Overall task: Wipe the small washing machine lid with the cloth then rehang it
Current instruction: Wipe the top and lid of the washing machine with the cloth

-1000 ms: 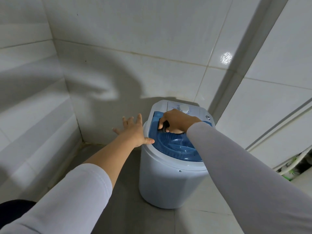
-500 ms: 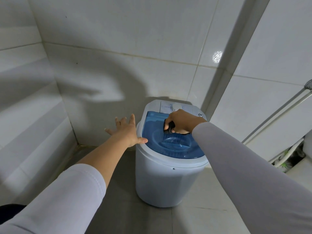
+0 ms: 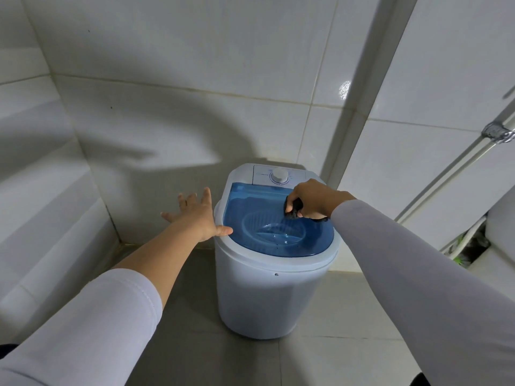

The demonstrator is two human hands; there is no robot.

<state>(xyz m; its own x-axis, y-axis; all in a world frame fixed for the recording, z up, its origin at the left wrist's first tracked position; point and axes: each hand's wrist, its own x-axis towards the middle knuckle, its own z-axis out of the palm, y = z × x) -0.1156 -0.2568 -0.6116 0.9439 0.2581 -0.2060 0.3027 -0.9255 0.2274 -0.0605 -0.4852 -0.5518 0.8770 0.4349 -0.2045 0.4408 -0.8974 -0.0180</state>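
A small white washing machine stands on the floor in a tiled corner. Its translucent blue lid is down, with a round ribbed dip in the middle. My right hand grips a bunched dark cloth and presses it on the lid's right rear part. My left hand is spread flat, fingers straight, beside the machine's left side, its thumb touching the white rim. A white dial sits on the control panel behind the lid.
White tiled walls close in on the left and behind. A white pipe with a metal clamp runs diagonally down the right wall. Hoses and clutter lie low at the right. The grey floor lies in front of the machine.
My right hand has slid the cloth from the lid's middle rear to its right rear, uncovering the dial. The left hand stays at the left rim.
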